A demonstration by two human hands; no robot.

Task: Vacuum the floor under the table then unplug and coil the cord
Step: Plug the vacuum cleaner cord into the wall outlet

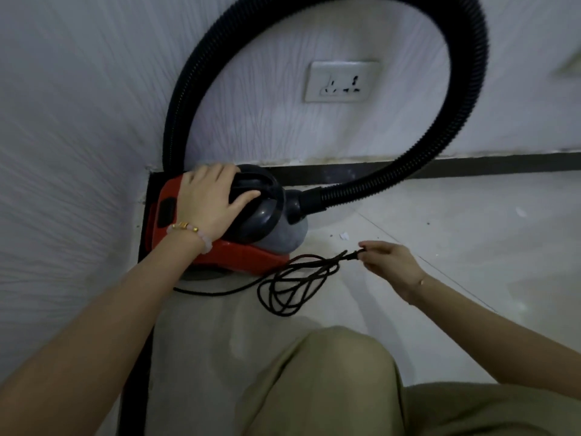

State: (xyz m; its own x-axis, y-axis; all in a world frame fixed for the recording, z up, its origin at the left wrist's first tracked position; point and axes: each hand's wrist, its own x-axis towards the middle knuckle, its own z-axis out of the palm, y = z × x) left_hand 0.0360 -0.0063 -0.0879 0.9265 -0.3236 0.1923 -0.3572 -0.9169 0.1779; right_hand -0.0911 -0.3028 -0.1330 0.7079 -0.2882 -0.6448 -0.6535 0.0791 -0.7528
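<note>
Unplugged: socket (pixel 341 81) empty. Coiling unfinished: cord (pixel 292 289) in loose loops on floor (pixel 440 215). My left hand (pixel 210 196) grips vacuum (pixel 245 254); right hand (pixel 390 265) pinches cord's end.

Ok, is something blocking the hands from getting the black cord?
Nothing visible does. The right hand pinches the cord at its end, and its loops lie on the floor beside the vacuum. The left hand holds the vacuum at its top.
</note>
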